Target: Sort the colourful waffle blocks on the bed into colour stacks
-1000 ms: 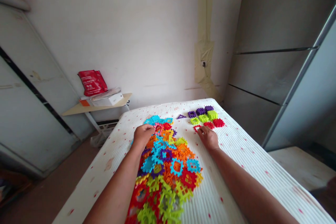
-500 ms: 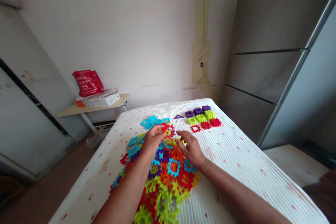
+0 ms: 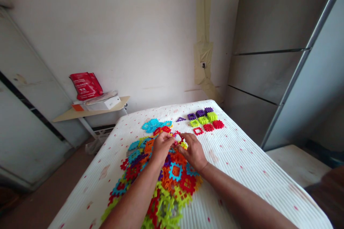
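Over a heap of toothed plastic building pieces (image 3: 175,171), I hold a red square frame piece (image 3: 178,136) up in front of me. The fingers of my left hand (image 3: 162,147) pinch its left side. On its right side, the fingers and thumb of my right hand (image 3: 194,152) are closed on the edge. My fingers partly cover the piece, and a little purple shows at its edge. The heap under my hands mixes orange, blue, red, purple and lime pieces.
Sorted purple stacks (image 3: 200,113), lime stacks (image 3: 212,116) and red stacks (image 3: 218,124) stand at the far right of the table. A purple triangle (image 3: 181,119) lies beside them. Blue pieces (image 3: 153,126) are piled at the back left. A refrigerator (image 3: 258,64) is on the right.
My right hand has moved in from being apart and open, and now grips the red piece with the left. The left hand has shifted slightly right. The camera view has turned a little.
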The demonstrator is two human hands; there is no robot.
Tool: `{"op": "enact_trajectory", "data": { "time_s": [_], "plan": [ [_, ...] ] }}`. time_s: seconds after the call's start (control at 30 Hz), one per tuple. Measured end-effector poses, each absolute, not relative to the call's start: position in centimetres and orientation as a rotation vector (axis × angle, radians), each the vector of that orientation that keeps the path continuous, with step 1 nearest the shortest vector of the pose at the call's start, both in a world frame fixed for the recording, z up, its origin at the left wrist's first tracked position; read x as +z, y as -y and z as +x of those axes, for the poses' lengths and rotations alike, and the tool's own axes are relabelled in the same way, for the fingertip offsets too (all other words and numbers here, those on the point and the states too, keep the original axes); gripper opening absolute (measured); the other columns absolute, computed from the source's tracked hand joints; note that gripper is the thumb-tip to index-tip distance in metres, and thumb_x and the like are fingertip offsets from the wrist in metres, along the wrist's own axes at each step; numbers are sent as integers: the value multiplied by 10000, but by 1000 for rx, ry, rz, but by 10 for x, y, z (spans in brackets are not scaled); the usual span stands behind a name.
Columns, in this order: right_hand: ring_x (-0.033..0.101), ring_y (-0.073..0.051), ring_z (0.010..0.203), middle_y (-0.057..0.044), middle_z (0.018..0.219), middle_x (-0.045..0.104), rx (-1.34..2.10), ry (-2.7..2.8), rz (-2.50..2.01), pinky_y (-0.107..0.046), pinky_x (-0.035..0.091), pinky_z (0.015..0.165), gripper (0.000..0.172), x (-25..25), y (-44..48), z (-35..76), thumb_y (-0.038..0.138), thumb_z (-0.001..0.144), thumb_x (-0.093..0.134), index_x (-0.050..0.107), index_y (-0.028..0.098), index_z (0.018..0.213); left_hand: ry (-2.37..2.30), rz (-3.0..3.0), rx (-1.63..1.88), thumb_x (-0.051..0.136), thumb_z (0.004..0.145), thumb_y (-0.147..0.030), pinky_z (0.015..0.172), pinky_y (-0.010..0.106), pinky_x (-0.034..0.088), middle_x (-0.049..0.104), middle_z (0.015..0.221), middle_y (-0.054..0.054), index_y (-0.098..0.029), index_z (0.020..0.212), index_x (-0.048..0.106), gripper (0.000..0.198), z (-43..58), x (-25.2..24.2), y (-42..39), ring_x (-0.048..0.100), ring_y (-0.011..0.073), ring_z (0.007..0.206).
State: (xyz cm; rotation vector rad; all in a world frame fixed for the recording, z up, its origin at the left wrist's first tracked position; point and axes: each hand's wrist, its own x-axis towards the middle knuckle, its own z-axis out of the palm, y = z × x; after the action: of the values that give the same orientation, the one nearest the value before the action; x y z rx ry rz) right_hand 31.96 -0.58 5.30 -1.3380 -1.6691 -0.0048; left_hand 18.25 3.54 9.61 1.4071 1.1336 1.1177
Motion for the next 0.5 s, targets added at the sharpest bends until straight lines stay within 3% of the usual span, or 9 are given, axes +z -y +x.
{"op": "enact_trajectory", "data": {
  "time_s": [0.17,0.33,0.5],
  "plan": [
    [558,-227,970,-121,1050,638,-217,1715,-1612,-349,425,879,276,45,-12,357,310,832,541,623,155,1045,-1279,1567,1243,655,633,-438,665,288,480,661,740,27,-174,1031,571,485,154,105,-41,641,199,742],
    [575,-219,920,-121,966,659,-244,1718,-2053,-300,417,816,247,34,-29,398,300,848,507,652,140,969,-1691,1686,1408,563,677,-455,776,314,463,687,840,40,-189,856,651,333,81,100,-52,628,217,817],
    [579,-207,893,-105,934,661,-235,1694,-2190,-280,411,766,228,27,-37,404,294,844,501,661,146,910,-2043,1618,1349,533,657,-457,731,337,470,690,766,41,-195,809,668,331,6,71,-61,633,237,756]
  ]
}}
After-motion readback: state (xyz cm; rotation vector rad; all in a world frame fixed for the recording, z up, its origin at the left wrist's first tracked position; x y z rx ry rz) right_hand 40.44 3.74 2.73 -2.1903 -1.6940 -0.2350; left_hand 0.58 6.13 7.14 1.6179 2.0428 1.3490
